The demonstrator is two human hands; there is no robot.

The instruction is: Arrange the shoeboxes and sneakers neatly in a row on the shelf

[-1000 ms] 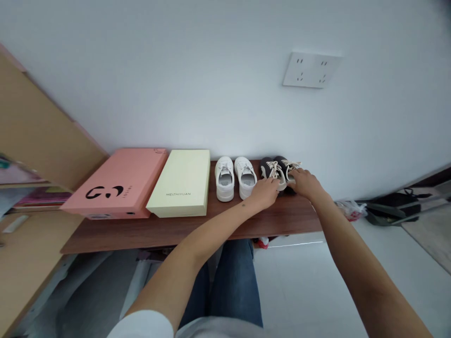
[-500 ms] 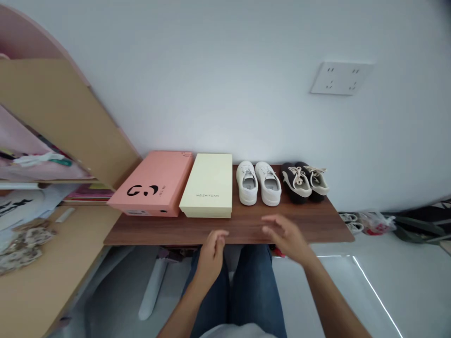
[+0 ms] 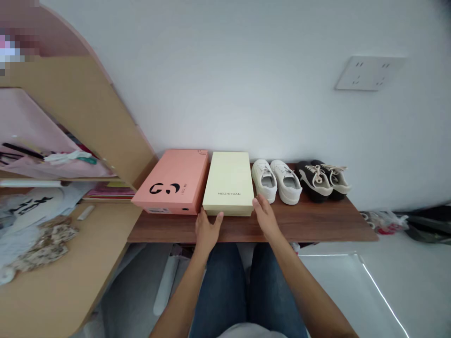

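Note:
A cream shoebox with its lid on lies on a brown wooden board. My left hand is at its front left corner, thumb along the front face and fingertips partly hidden between the two boxes. At the front right corner, my right hand presses its fingers to the box's side. Left of the cream box lies a pink shoebox, also closed. To the right stand a pair of white sneakers and a pair of black shoes with beige laces.
A pale wall with a double socket plate rises behind the board. On the left is a wooden desk bearing papers, a patterned cloth and shelving. A clear plastic bag and dark bags lie on the floor at right.
Both hands have moved forward from the board's front edge to the cream shoebox's front corners. The view has shifted, so the things appear further right. The boxes and shoes keep their places.

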